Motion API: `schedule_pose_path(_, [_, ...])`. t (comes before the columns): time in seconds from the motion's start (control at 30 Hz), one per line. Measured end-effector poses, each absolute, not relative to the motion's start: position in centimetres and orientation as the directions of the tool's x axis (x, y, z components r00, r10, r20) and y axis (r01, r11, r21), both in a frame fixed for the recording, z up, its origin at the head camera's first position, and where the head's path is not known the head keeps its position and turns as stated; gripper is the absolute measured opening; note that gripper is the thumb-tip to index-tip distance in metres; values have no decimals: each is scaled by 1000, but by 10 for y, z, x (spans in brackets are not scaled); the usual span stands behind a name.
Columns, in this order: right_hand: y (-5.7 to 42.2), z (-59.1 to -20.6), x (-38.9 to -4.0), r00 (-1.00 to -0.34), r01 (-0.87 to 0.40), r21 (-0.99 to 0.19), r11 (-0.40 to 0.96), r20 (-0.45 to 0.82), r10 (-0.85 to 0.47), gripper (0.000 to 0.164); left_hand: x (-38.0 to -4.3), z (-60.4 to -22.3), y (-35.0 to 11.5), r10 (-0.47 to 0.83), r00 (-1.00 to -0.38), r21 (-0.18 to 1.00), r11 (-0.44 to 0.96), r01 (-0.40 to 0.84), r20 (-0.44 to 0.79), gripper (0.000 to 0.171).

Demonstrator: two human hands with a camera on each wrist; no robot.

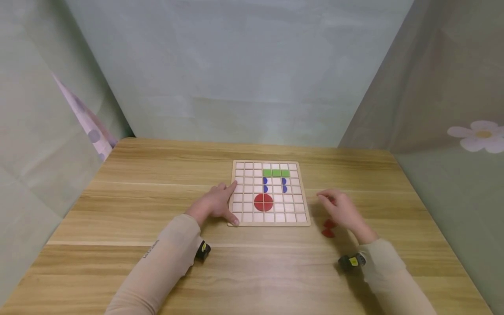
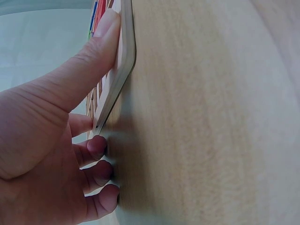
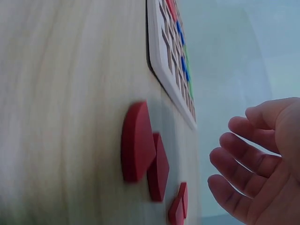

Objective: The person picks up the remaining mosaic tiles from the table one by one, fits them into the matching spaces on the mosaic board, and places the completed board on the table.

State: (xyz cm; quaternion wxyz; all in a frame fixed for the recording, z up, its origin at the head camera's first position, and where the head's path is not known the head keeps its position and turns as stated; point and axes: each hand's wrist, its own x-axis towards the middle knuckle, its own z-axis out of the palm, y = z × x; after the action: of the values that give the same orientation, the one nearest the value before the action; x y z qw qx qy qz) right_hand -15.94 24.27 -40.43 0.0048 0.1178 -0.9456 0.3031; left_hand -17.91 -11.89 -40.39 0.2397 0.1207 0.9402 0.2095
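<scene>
A square wooden grid board [image 1: 246, 205] lies on the table. Three green squares [image 1: 276, 173] line its upper part, several blue half-round pieces [image 1: 285, 189] stand below them, and red quarter pieces [image 1: 263, 202] form a disc. My left hand [image 1: 214, 202] is spread along the board's left side, thumb [image 2: 101, 40] resting on the near corner of the frame and the other fingers by the edge. My right hand [image 1: 340, 210] hovers right of the board, fingers loosely bent with nothing between them. Under it lie several loose red quarter-round pieces [image 3: 137, 143], some touching.
The wooden table [image 1: 252, 271] reaches out on both sides of the board. Pale cloth curtains [image 1: 244, 78] stand behind it and at both sides, the right one bearing a flower print [image 1: 482, 133].
</scene>
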Motion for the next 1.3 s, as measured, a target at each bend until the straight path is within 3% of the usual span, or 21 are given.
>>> schedule_pose_path(0.6, [269, -404, -170, -990, -132, -512, 849, 27, -138, 29, -179, -404, -119, 319, -856, 446, 887, 118, -406, 129])
schedule_pose_path(1.3, [274, -407, -174, -984, -56, -399, 915, -134, -119, 29, -180, -405, -120, 330, -855, 447, 885, 132, -401, 130])
